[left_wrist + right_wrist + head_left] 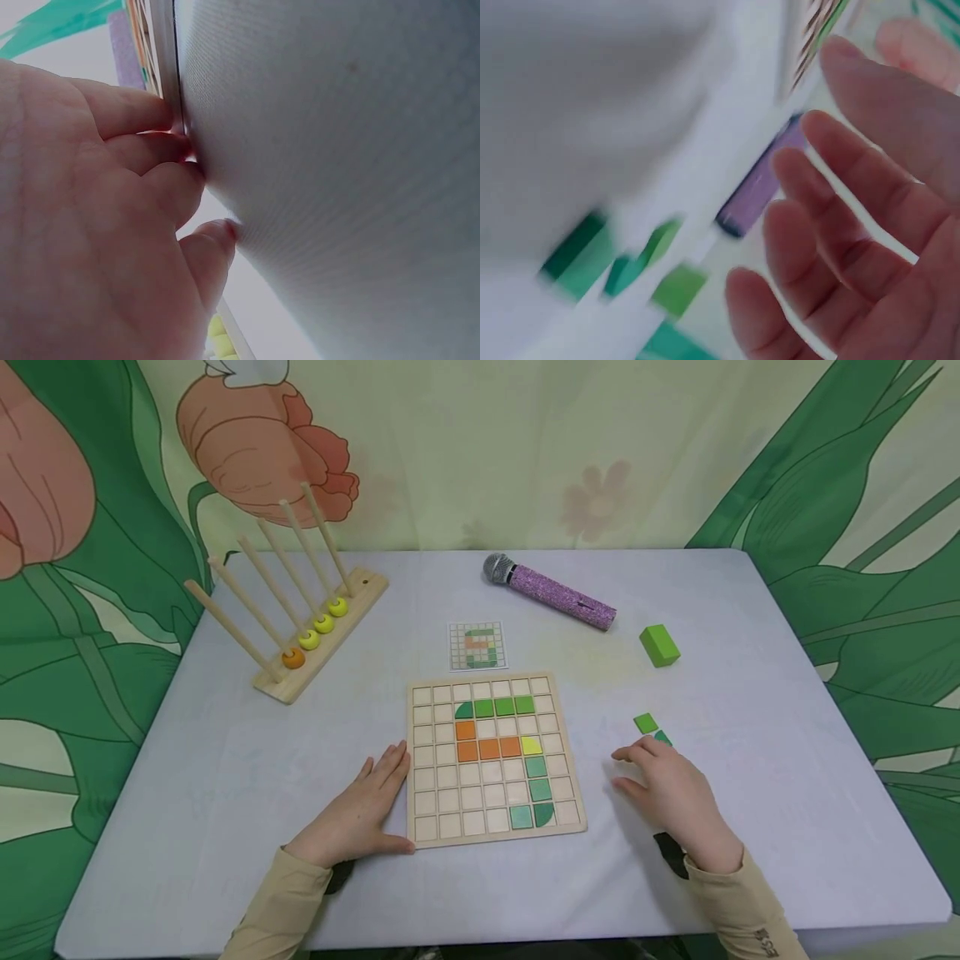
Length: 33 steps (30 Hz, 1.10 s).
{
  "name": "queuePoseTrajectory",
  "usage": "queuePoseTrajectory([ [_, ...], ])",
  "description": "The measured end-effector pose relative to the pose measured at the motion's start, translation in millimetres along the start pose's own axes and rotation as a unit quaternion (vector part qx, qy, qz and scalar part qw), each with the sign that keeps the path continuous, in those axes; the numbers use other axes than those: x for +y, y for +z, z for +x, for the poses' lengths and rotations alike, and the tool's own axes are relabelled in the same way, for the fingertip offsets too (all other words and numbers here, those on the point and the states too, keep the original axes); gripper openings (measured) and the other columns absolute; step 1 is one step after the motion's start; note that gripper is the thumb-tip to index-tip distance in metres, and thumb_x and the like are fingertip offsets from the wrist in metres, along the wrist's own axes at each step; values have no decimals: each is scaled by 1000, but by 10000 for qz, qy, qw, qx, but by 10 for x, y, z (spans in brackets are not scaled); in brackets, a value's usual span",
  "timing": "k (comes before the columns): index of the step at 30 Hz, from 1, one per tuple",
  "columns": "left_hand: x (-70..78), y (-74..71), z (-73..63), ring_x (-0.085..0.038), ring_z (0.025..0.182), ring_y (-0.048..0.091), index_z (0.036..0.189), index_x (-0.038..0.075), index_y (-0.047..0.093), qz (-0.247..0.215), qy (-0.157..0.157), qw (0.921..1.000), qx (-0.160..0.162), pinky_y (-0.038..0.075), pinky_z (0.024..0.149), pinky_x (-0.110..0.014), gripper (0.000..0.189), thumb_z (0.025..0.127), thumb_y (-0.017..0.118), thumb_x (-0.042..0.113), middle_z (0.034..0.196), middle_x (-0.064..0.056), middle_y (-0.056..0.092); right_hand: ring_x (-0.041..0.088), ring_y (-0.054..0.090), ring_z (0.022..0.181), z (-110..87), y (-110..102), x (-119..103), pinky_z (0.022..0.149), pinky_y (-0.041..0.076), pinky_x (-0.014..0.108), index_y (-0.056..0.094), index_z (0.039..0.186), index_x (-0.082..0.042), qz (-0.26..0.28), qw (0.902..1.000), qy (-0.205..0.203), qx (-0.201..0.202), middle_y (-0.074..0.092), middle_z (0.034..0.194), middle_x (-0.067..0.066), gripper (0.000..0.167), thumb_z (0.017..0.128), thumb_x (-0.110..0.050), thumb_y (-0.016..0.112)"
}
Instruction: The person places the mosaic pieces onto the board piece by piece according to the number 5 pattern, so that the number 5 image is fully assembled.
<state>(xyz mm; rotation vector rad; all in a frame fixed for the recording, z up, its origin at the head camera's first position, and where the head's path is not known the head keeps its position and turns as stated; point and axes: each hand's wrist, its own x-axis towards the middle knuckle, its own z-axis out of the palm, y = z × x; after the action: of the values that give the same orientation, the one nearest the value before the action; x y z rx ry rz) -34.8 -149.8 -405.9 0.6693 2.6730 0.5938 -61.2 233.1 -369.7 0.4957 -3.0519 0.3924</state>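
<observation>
A wooden grid board (pixel 427 836) bears orange, green, teal and yellow tiles, some with a rounded corner. Along its left edge rests my left hand (pixel 367 806), fingers straight and thumb near the lower corner. In the left wrist view, its fingertips touch the white cloth beside the board's side (pixel 166 52). My right hand (pixel 675 797) hovers over the table right of the board, fingers loosely bent and holding nothing. Just past its fingertips lie a green tile (pixel 645 722) and a teal piece (pixel 663 737). The right wrist view also shows a dark green block (pixel 581 255), blurred.
A small pattern card (pixel 477 646) lies behind the board. Farther back are a purple glitter microphone (pixel 558 596) and a green block (pixel 660 645). A wooden peg stand (pixel 281 692) with yellow and orange beads stands at the left.
</observation>
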Motion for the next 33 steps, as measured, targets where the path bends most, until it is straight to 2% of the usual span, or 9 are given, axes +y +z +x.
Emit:
queuePoseTrajectory([
  [6,-11,10,-1,-36,140,14,141,-12,22,26,-7,10000,3,19,111,-54,114,61,83,42,151,-25,14,24,58,71,-113,-79,240,53,46,34,68,96,-2,-3,9973,729,-126,61,89,11,32,69,-14,79],
  [11,-8,20,1,-36,141,13,141,-12,21,-4,-32,10000,0,18,112,-54,115,61,83,42,151,-24,13,27,59,76,-163,-112,339,57,49,39,67,98,-1,-46,9930,1079,-486,61,92,13,34,72,-19,77],
  [15,0,16,2,-35,141,13,141,-11,21,-17,-49,10000,-1,18,112,-52,115,60,83,41,152,-24,13,30,59,78,-186,-103,399,59,49,41,67,99,-1,-52,9906,1172,-699,61,93,14,35,72,-21,77],
  [20,1,13,5,-35,141,13,141,-11,21,7,-32,10000,6,18,112,-53,115,60,83,42,151,-24,14,29,59,74,-195,-85,468,56,49,39,66,97,1,-136,9907,1188,-644,61,91,16,34,71,-18,78],
  [26,-5,14,7,-35,141,14,141,-11,22,32,-56,10000,-7,18,113,-52,115,60,83,43,152,-24,13,20,55,66,-201,-60,520,52,46,33,66,94,3,-106,9905,1180,-699,59,83,13,31,71,-15,78],
  [33,-12,14,14,-35,141,14,141,-12,23,89,-31,9999,-37,18,112,-53,114,60,83,42,151,-25,14,21,56,67,-204,-39,538,52,47,33,66,93,2,-82,9910,1150,-684,59,82,11,29,71,-13,78],
])
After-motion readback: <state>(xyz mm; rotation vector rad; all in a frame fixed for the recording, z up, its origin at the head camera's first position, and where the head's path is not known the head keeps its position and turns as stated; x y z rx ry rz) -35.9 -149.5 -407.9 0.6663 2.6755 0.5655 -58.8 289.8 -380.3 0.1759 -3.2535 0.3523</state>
